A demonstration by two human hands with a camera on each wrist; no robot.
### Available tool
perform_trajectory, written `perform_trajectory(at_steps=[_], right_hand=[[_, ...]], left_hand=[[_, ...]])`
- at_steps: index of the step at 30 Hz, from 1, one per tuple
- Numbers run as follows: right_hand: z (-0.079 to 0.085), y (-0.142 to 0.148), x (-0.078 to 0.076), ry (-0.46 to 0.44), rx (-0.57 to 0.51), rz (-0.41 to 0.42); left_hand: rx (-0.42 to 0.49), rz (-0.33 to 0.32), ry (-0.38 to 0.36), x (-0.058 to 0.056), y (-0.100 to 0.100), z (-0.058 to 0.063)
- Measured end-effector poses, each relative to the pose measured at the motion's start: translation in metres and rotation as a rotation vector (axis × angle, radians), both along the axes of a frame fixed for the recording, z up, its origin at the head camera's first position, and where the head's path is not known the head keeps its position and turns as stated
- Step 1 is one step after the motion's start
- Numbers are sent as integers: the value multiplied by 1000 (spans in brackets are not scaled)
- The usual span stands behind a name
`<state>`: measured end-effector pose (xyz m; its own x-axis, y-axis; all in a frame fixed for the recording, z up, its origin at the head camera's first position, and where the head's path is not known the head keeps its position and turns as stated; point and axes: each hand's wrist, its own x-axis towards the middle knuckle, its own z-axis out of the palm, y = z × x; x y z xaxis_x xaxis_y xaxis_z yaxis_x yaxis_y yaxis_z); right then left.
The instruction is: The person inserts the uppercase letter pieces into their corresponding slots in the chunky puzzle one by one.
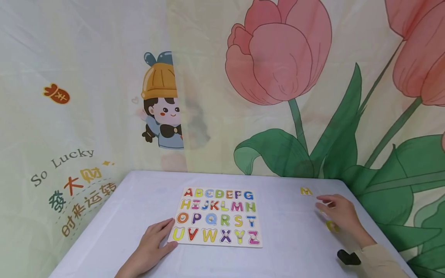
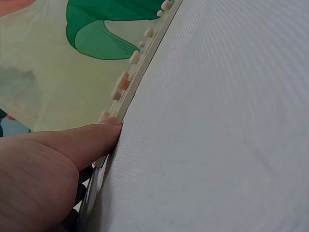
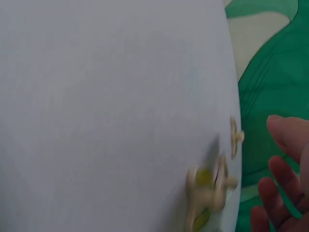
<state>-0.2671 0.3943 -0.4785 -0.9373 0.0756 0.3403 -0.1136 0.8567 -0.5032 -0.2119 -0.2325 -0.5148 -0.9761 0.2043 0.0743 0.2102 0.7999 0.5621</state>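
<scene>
A white alphabet puzzle board point(image 1: 215, 244) with rows of coloured letters lies on the table. My left hand point(image 1: 149, 243) holds its lower left corner, fingers along the left side and thumb at the bottom corner. In the left wrist view the thumb point(image 2: 99, 142) presses against the board's edge, the other fingers mostly hidden behind it. On the right, my right hand point(image 1: 338, 214) hovers with fingers apart and nothing between them. Close by are a yellow M-shaped letter piece point(image 1: 306, 191) and another yellow piece point(image 1: 332, 226), partly covered by the hand. Knobbed pieces point(image 3: 219, 191) appear blurred in the right wrist view.
A white cloth covers the table point(image 1: 285, 247). Behind it hangs a curtain point(image 1: 208, 77) printed with tulips, a cartoon child and lettering. A black rounded object point(image 1: 349, 257) shows beside the right sleeve point(image 1: 380, 260).
</scene>
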Motion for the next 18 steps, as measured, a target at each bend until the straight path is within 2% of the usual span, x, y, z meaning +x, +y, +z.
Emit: perform_trajectory(at_steps=[7, 18], right_hand=[[-14, 29, -2, -20, 37, 1], [-20, 36, -3, -70, 91, 4]], left_hand=[[5, 5, 1, 3, 1, 0], [-5, 6, 0, 0, -1, -4]])
